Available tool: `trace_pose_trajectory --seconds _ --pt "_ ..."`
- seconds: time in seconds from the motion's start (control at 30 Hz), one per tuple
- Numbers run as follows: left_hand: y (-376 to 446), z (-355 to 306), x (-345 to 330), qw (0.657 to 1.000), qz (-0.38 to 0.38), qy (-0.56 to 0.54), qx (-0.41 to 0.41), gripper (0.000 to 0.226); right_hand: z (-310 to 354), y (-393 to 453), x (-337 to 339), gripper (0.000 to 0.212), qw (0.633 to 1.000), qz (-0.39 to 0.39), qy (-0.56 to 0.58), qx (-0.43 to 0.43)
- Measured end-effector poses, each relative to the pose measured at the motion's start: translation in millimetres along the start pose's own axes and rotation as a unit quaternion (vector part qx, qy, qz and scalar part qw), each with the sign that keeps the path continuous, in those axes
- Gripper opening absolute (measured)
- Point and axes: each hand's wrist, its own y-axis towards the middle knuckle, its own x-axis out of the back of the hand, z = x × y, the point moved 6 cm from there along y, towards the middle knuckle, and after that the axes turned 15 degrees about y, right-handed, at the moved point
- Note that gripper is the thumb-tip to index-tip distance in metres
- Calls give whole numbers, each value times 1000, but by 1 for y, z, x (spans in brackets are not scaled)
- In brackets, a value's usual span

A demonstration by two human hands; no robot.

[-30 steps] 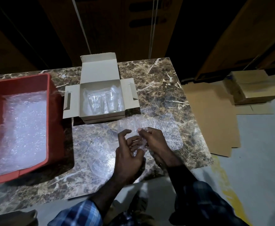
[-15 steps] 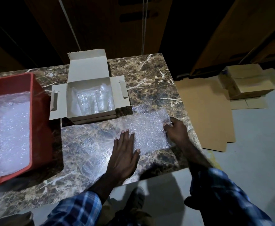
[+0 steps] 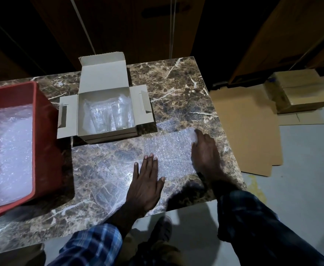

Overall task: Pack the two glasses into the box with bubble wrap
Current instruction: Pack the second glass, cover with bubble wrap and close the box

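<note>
An open cardboard box (image 3: 103, 77) stands on the marble table (image 3: 176, 89), flaps spread out. Two clear glasses (image 3: 109, 117) lie side by side inside it on bubble wrap. In front of the box a sheet of bubble wrap (image 3: 169, 150) lies flat on the table. My left hand (image 3: 145, 181) presses flat on the sheet's near left part, fingers straight. My right hand (image 3: 205, 152) rests palm down on the sheet's right end, fingers reaching its far right corner.
A red crate (image 3: 46, 150) lined with more bubble wrap stands at the left. Right of the table, flattened cardboard (image 3: 247, 127) lies on the floor with stacked boxes (image 3: 301, 93) behind it. The table's near edge is just under my wrists.
Both hands held the wrap bunched together a second ago. They have moved apart and spread it flat, the right hand sliding right to the sheet's end.
</note>
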Motion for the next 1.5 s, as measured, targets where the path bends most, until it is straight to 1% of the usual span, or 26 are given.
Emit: trace_pose_trajectory --seconds 0.07,0.1,0.13,0.23,0.27,0.3,0.4,0.47,0.53,0.6,0.67,0.7,0.77,0.83,0.9,0.97,1.0,1.03,1.1,1.13,1.17,1.23,1.3,1.37,1.5 --pt "0 1 -1 1000 -3 8 -2 67 4 -1 -1 47 997 -27 -72 28" --pt "1 1 -2 1000 -4 10 -2 67 7 -5 -4 48 995 -25 -82 46" --pt "1 1 -2 1000 -5 12 -2 67 10 -9 -11 50 995 -3 -79 68" --pt "0 2 -4 1000 -5 18 -2 67 10 -30 -46 64 982 125 -72 120" --pt "0 3 -4 1000 -5 20 -4 67 5 -35 -54 68 979 141 -77 124" --pt "0 3 -4 1000 -5 22 -6 67 -1 -37 -58 71 979 139 -85 119" --pt "1 7 0 1000 1 22 -12 68 -10 -34 -53 76 987 90 -104 85" --pt "3 8 6 1000 -6 15 -9 65 -7 -30 -50 75 989 73 -103 71" --pt "8 11 18 999 -41 1 -12 61 6 -29 -56 68 984 108 -97 100" --pt "19 14 25 997 -66 11 -39 58 20 -35 -66 63 973 154 -88 151" --pt "33 19 24 996 -51 28 -72 59 21 -44 -73 62 965 177 -90 171" --pt "38 23 22 995 -34 34 -84 60 18 -46 -74 64 967 172 -96 163" --pt "45 32 18 994 3 42 -103 65 11 -45 -70 68 976 138 -105 133" --pt "45 38 19 991 15 45 -122 68 12 -44 -61 68 980 105 -110 127" --pt "44 43 23 989 13 44 -140 70 29 -47 -53 57 977 63 -98 176" --pt "44 48 27 987 13 45 -153 68 55 -64 -49 39 969 11 -65 238" --pt "44 51 29 986 10 49 -159 67 65 -74 -52 36 967 7 -50 249" --pt "44 53 32 985 3 57 -164 65 71 -83 -58 38 968 22 -45 245" --pt "43 57 38 983 -14 76 -168 63 76 -96 -74 46 971 64 -60 220" --pt "42 59 40 981 -24 89 -170 61 76 -100 -79 45 973 75 -66 210" --pt "41 62 42 980 -35 101 -171 59 75 -102 -82 41 974 77 -68 202" --pt "37 68 44 976 -60 114 -175 49 76 -103 -84 24 976 61 -69 200" --pt "31 74 44 973 -84 113 -181 42 77 -107 -85 14 972 45 -60 221" --pt "21 79 46 972 -106 105 -182 40 77 -111 -86 8 969 42 -22 243" --pt "-6 90 52 965 -149 94 -193 32 82 -127 -82 17 949 63 72 299"
